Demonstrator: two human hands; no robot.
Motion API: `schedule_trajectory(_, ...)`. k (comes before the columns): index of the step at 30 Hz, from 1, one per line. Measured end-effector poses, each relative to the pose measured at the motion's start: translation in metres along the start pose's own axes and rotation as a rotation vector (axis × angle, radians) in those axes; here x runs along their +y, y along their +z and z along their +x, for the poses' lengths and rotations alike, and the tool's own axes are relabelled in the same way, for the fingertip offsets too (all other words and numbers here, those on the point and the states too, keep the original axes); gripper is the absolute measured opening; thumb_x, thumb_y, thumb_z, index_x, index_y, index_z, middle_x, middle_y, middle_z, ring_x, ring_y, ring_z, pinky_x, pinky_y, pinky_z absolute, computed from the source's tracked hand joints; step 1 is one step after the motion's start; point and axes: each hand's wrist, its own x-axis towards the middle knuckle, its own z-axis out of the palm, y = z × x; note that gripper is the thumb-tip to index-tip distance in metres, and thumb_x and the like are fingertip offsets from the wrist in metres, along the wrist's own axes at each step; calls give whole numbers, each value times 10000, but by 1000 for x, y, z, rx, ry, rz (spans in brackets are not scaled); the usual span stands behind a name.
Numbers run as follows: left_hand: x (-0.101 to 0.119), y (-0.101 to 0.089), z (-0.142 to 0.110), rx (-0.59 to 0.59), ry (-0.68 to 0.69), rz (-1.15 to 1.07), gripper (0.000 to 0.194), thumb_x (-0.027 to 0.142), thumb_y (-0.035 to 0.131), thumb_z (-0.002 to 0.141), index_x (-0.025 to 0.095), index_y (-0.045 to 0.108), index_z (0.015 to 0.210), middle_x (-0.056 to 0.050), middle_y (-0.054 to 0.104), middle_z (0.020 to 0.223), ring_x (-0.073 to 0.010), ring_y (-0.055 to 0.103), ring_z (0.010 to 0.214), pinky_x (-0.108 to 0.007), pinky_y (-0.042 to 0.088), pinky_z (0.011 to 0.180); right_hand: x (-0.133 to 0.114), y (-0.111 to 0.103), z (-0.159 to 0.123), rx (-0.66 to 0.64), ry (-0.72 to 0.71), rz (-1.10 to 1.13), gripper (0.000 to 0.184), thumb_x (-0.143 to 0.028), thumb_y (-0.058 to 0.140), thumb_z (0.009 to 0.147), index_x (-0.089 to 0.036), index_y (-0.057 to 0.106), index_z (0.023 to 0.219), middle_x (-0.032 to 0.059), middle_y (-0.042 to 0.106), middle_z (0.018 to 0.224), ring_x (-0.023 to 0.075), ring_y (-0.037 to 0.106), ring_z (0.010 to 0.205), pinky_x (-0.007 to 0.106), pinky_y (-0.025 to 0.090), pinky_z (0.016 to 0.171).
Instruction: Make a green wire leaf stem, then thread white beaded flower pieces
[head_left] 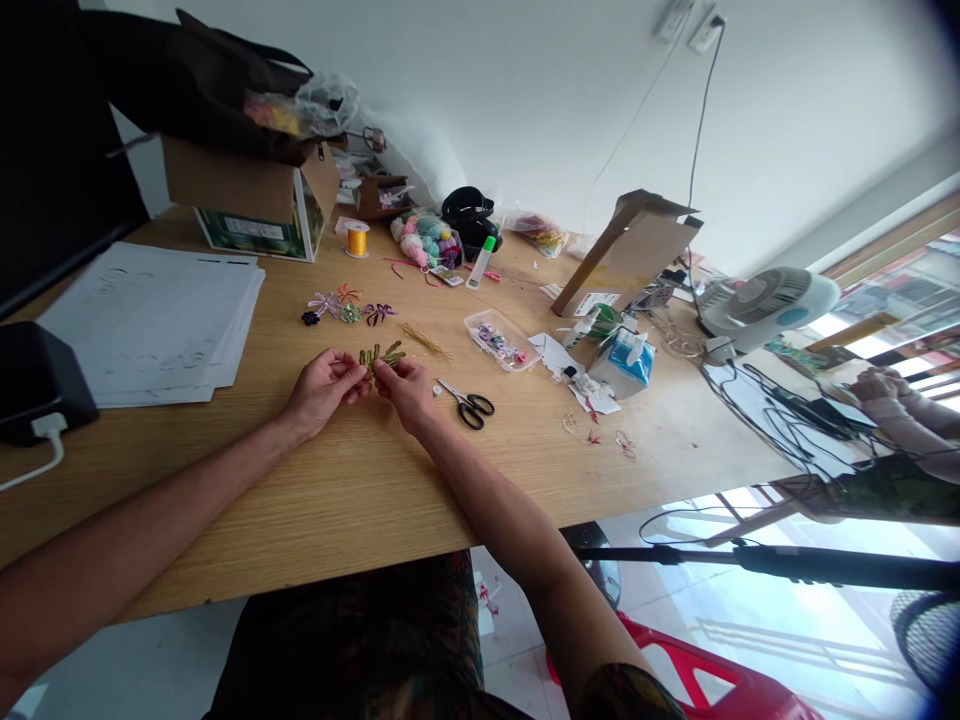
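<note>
Olive-green sprig [381, 356], perhaps wrapped wire or beads, held between the two hands over the wood-grain table [225, 510], nearer the front edge than the middle. Left hand [322, 390]: fingers curled inward, tips closed on the sprig's left end. Right hand [406, 392]: thumb and forefinger pinching it from the other side. Both are grasping, neither clenched into a fist.

Handling note: a piece this small likely goes best with light fingertip pressure, wrists low and steady, and the pinch kept close to the part being worked.

Just right of the right hand, black-handled scissors [465, 405]. A loose bundle of gold strands [424, 342] lies just beyond them. Farther up the table, a cluster of small wire flowers [349, 305] in purple, orange and pink; a yellow thread spool [358, 240]; a clear plastic tray [501, 340] of small bits; a blue tissue box [622, 362]. Stacked white paper sheets [150, 320] at left. Cardboard box [251, 195] at the far corner. At far right, another person's hand [877, 385], well apart from this work.

Hard to make out: fingers cover part of the sprig, so its build and any joins are hidden. Cannot tell whether it touches the table. Tray contents too small to name.
</note>
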Motion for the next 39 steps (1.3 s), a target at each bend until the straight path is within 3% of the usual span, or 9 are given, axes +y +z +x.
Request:
schedule_trajectory(7, -2, -3, 0, -39, -31, 89, 320, 348, 805, 612, 144, 603, 753, 2, 612, 564, -100, 542, 488, -190, 325, 414, 1, -2, 3, -59, 175, 151, 246, -254, 719, 759, -170, 542, 610, -28, 536, 522, 67, 448, 474, 198, 310, 455)
schedule_trajectory(12, -1, -2, -1, -38, 58, 181, 274, 375, 762, 667, 133, 648, 726, -14, 644, 582, -94, 541, 491, -210, 414, 463, -1, 1, -1, -9, -1, 14, 253, -273, 712, 752, -170, 545, 593, -33, 516, 504, 70, 421, 466, 214, 314, 462)
schedule_trajectory(17, -5, 0, -2, -4, 64, 190, 316, 368, 809, 605, 135, 695, 786, -38, 728, 724, -159, 672, 674, -290, 552, 705, -7, 2, -7, 94, -140, -175, 211, -238, 665, 763, -154, 579, 589, -15, 558, 529, 81, 451, 483, 229, 357, 488)
schedule_trajectory(20, -8, 0, -3, 17, 80, 202, 366, 372, 839, 560, 142, 703, 810, -43, 746, 767, -186, 694, 713, -321, 565, 748, -5, 1, -6, 110, -157, -245, 209, -275, 672, 760, -152, 602, 607, 1, 589, 547, 95, 480, 502, 234, 373, 495)
schedule_trajectory(27, -9, -3, 0, 46, 134, 277, 365, 469, 759, 666, 136, 716, 810, -46, 732, 714, -171, 666, 617, -308, 562, 663, -2, 0, -4, 44, -177, -222, 214, -317, 664, 752, -153, 617, 623, 9, 630, 587, 92, 512, 509, 225, 417, 526)
schedule_trajectory(33, -12, -2, -1, 8, 126, 245, 421, 431, 822, 588, 139, 720, 873, -58, 752, 793, -206, 700, 719, -335, 573, 743, 0, 0, -4, 69, -146, -214, 221, -332, 694, 719, -154, 614, 616, -4, 596, 555, 99, 509, 513, 227, 397, 507)
schedule_trajectory(39, -11, -3, -1, 46, 146, 280, 377, 461, 715, 714, 129, 714, 893, -49, 733, 741, -179, 674, 655, -319, 560, 686, 0, 0, -2, 38, -125, -120, 285, -411, 736, 653, -153, 617, 629, -9, 606, 561, 86, 510, 512, 214, 404, 517)
